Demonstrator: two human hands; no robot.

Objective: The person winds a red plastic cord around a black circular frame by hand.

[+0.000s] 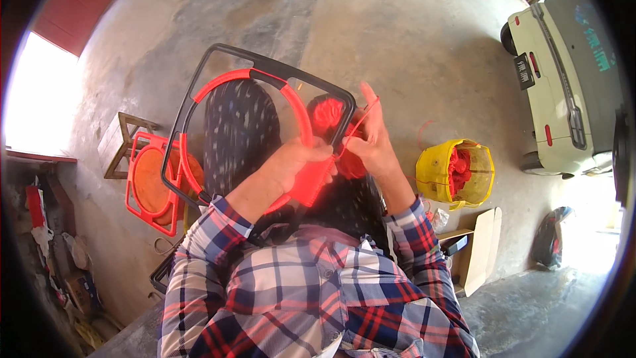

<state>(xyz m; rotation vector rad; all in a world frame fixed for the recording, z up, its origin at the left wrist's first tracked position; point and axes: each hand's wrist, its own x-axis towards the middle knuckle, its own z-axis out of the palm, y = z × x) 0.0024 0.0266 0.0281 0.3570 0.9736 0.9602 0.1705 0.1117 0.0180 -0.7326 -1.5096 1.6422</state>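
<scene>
A black rounded-square frame [199,79] stands tilted over my lap with a red ring [225,79] set inside it. My left hand [295,159] grips the red ring at its lower right, where red cord is wound thick [311,182]. My right hand [371,142] pinches a thin red cord [366,114] beside the frame's right edge, fingers raised. A red ball of cord [326,113] shows behind the frame. Both forearms wear plaid sleeves.
A yellow bucket [434,169] with red cord stands at right, near an open cardboard box [478,252]. At left lie a finished red-framed piece [149,185] and a wooden stool [122,142]. A pale car [563,79] is parked at the far right on concrete floor.
</scene>
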